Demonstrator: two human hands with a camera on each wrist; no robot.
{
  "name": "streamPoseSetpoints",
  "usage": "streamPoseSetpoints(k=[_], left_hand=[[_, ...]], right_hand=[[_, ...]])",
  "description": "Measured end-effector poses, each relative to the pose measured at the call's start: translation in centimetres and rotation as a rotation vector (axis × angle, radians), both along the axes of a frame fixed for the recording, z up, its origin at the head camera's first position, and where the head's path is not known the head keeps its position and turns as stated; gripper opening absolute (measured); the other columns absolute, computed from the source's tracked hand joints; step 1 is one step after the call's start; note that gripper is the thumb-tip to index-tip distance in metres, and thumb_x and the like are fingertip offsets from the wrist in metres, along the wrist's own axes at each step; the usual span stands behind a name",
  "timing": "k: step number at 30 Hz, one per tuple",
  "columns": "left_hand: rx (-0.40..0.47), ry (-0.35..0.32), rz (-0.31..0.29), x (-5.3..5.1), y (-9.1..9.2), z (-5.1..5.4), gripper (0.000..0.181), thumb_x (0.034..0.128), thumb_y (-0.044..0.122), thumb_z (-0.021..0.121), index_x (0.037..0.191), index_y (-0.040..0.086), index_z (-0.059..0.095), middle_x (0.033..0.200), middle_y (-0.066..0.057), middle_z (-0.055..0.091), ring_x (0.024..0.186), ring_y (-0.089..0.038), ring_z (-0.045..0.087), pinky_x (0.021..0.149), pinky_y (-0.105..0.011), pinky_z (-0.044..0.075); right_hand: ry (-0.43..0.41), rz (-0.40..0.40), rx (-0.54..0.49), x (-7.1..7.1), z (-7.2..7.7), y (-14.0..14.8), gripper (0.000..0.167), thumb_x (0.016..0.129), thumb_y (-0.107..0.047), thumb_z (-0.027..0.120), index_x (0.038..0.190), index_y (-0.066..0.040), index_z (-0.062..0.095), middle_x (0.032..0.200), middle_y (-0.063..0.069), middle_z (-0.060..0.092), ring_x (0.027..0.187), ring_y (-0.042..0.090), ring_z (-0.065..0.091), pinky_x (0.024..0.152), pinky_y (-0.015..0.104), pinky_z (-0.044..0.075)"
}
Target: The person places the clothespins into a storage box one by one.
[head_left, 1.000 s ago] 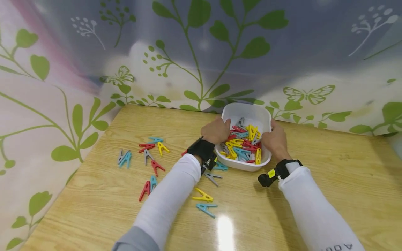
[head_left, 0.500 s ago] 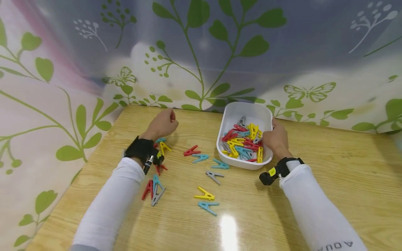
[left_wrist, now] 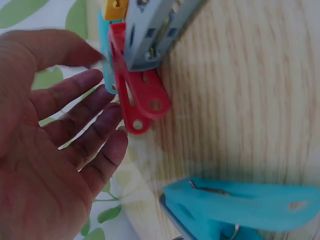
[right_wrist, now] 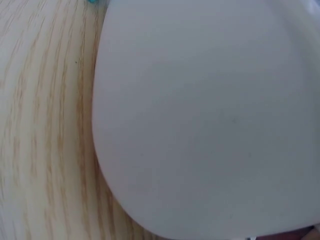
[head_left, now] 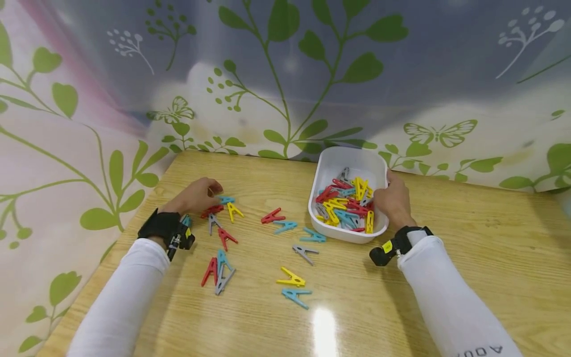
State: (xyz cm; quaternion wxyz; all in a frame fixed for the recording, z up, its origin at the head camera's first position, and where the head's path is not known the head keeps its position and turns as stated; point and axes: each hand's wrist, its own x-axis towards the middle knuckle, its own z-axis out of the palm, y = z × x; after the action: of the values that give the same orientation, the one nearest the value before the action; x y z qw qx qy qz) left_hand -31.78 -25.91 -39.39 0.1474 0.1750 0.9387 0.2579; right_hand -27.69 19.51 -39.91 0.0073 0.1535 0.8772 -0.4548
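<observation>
My left hand hovers over the left cluster of clothespins, fingers loosely bent. In the left wrist view, its fingertips are close beside a red clothespin; whether they touch it is unclear. A grey clothespin overlaps the red one, and a blue clothespin lies apart. At the right, my right hand grips the side rim of a white plastic basin, thumb inside over the rim. Mixed clothespins in red, yellow, blue and grey fill its near part. The basin's wall fills most of the right wrist view.
Loose clothespins lie between the hands, among them a grey one, a yellow one and a blue one. A red, blue and grey group lies nearer me. Patterned cloth borders the wooden table behind and left.
My left hand has left the basin's rim and moved left to the clothespin cluster. A grey clothespin now shows beside the near red and blue pair. My right hand stays on the basin.
</observation>
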Motion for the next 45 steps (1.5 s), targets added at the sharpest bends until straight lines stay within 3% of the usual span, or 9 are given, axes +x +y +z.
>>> streamPoseSetpoints(k=[15,22,27,30,36,40,45], left_hand=[[0.001,-0.013,-0.005,0.0,-1.3,-0.4,0.037,0.091,0.017,0.062,0.12,-0.006,0.06,0.105,-0.016,0.061,0.091,-0.028,0.057,0.078,-0.043,0.046],[-0.04,0.036,-0.013,0.2,-1.1,0.0,0.037,0.0919,0.018,0.064,0.119,-0.007,0.06,0.106,-0.02,0.063,0.097,-0.033,0.059,0.081,-0.047,0.047],[-0.092,0.066,-0.012,0.2,-0.8,0.2,0.035,0.09,0.018,0.067,0.115,-0.007,0.063,0.101,-0.017,0.064,0.09,-0.03,0.061,0.079,-0.046,0.048],[-0.107,0.063,0.002,0.3,-0.5,0.2,0.033,0.0904,0.019,0.066,0.113,-0.006,0.065,0.099,-0.015,0.066,0.086,-0.027,0.062,0.077,-0.044,0.049],[-0.038,0.056,0.063,0.5,-0.4,0.3,0.036,0.0906,0.025,0.067,0.115,-0.001,0.065,0.103,-0.015,0.065,0.089,-0.027,0.062,0.076,-0.043,0.049],[0.001,0.114,0.036,0.1,0.9,1.2,0.036,0.0907,0.028,0.067,0.115,0.001,0.066,0.103,-0.014,0.065,0.09,-0.027,0.06,0.077,-0.044,0.048],[0.051,0.153,-0.035,-0.4,5.0,2.9,0.034,0.0908,0.027,0.067,0.115,0.003,0.066,0.097,-0.009,0.063,0.085,-0.022,0.058,0.074,-0.04,0.046]], right_hand=[[-0.021,-0.017,-0.009,0.0,0.0,0.0,0.07,0.088,0.001,0.043,0.153,-0.011,0.02,0.138,0.027,0.044,0.118,0.04,0.049,0.092,0.054,0.044],[-0.016,-0.011,-0.002,-0.1,-0.1,0.0,0.072,0.086,0.001,0.043,0.153,-0.01,0.019,0.14,0.027,0.042,0.119,0.04,0.048,0.092,0.053,0.044],[-0.03,-0.013,-0.016,-0.1,0.0,0.0,0.07,0.088,0.001,0.043,0.153,-0.008,0.018,0.141,0.027,0.041,0.121,0.04,0.047,0.094,0.053,0.042],[-0.034,-0.017,-0.018,-0.1,0.0,0.0,0.07,0.088,0.001,0.043,0.153,-0.008,0.018,0.14,0.027,0.041,0.12,0.04,0.047,0.094,0.053,0.042],[-0.024,-0.014,-0.019,-0.1,-0.1,-0.1,0.069,0.088,0.002,0.043,0.153,-0.008,0.02,0.139,0.028,0.043,0.119,0.041,0.049,0.091,0.053,0.044],[-0.022,-0.02,-0.017,-0.2,-0.2,-0.1,0.069,0.089,0.001,0.043,0.153,-0.008,0.02,0.139,0.028,0.043,0.119,0.041,0.049,0.09,0.053,0.045],[-0.017,-0.021,-0.016,-0.3,-0.4,0.0,0.068,0.089,0.001,0.043,0.152,-0.007,0.021,0.138,0.027,0.044,0.118,0.041,0.05,0.091,0.053,0.045]])
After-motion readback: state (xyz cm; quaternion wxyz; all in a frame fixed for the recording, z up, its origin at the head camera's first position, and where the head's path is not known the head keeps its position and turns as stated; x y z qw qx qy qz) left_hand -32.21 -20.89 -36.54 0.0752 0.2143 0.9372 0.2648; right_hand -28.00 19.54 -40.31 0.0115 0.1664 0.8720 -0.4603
